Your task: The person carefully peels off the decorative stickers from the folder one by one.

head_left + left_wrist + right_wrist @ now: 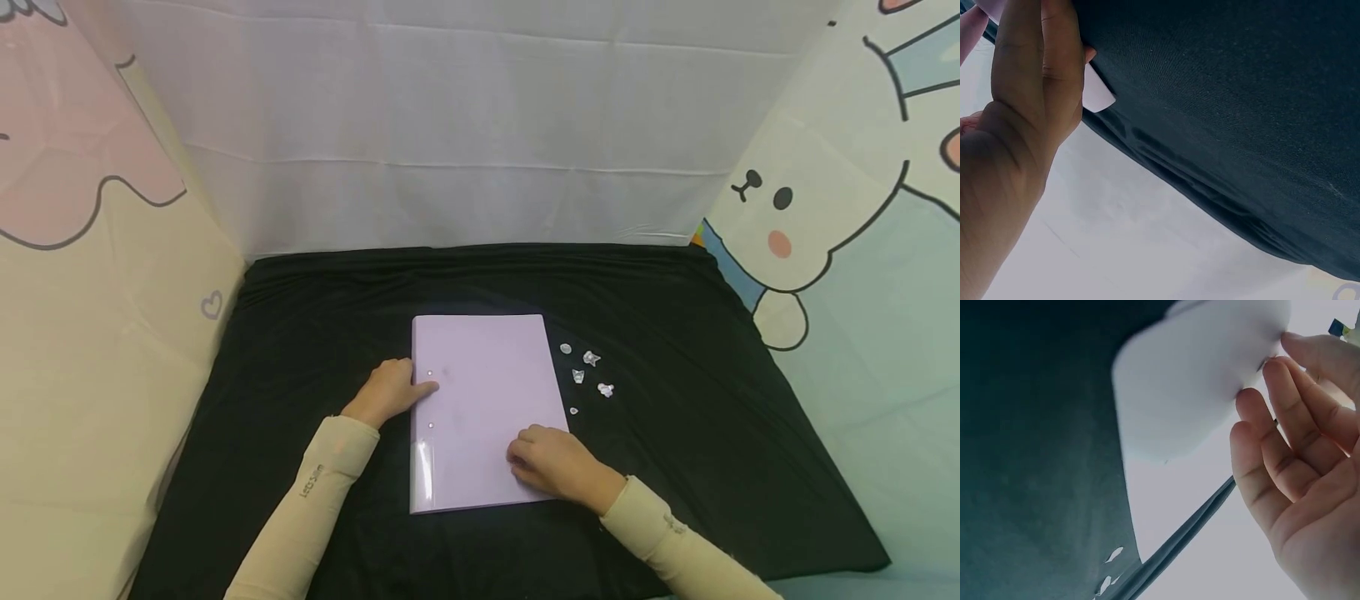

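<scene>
A lilac binder (487, 375) with two small rivets near its left edge lies closed on a black cloth (315, 333). My left hand (387, 392) holds that left edge, thumb on the cover and fingers along the side; in the left wrist view, a corner of the binder (1096, 90) shows past the fingers. At the lower right of the cover, my right hand (558, 462) rests with bent fingers. The right wrist view shows its fingertips (1249, 397) right at the binder's surface (1179, 394), with nothing held in the palm.
Several small shiny charms lie on the cloth to the right of the binder, among them a star-shaped charm (591, 358) and a flower-like charm (606, 389). A white sheet (480, 125) hangs behind. Printed cartoon sheets stand at the left (90, 333) and right (862, 375).
</scene>
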Tool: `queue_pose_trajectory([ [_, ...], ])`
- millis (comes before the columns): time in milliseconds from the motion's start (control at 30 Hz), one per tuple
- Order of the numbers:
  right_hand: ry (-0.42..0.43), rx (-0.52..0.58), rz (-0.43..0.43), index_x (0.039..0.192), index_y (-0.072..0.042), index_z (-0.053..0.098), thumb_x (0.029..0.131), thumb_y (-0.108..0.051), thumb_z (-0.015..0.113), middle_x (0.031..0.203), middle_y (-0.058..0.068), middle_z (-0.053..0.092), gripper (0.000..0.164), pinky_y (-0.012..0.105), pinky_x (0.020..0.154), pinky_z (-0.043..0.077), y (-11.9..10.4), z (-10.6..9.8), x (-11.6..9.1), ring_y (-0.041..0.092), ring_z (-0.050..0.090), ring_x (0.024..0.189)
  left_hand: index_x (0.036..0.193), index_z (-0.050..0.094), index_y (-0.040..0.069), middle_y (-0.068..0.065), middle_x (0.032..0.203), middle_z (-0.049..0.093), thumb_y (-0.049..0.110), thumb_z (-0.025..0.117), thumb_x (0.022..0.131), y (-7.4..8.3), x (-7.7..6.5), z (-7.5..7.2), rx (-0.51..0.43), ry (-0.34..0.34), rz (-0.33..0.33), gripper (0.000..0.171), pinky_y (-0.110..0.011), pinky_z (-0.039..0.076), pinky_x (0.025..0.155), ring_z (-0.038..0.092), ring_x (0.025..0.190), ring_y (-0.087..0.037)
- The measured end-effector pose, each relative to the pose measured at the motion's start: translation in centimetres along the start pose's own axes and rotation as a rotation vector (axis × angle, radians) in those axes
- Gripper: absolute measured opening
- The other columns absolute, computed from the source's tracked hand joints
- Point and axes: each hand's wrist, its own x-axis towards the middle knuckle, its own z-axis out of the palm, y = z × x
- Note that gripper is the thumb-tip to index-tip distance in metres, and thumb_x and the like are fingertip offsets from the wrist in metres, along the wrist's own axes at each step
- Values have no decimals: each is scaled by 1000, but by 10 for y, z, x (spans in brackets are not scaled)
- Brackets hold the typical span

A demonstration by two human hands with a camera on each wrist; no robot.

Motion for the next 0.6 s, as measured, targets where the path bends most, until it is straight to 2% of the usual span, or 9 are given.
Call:
queue_pose_trajectory([
  [133, 0, -18, -2, 92, -16, 73, 89, -19, 75, 85, -5, 67, 5, 27, 69, 51, -2, 0, -2, 11, 61, 77, 113, 61, -11, -10, 76, 58, 35, 75, 91, -1, 0, 1, -3, -2, -3, 54, -32, 48, 56, 59, 64, -21],
  [300, -22, -16, 45, 92, -15, 72, 89, -17, 75, 85, -5, 64, 4, 25, 70, 52, -3, 0, -4, 10, 59, 78, 111, 61, -11, -10, 74, 58, 35, 75, 91, -3, 1, 3, -4, 1, 5, 52, -31, 47, 55, 59, 63, -21],
  [600, 29, -68, 96, 84, -12, 71, 85, -18, 79, 75, -3, 62, 10, 25, 62, 51, -2, 3, -6, 12, 58, 69, 112, 61, -11, -10, 75, 58, 35, 75, 91, -3, 3, 4, 6, 6, 5, 53, -32, 47, 55, 59, 64, -21],
])
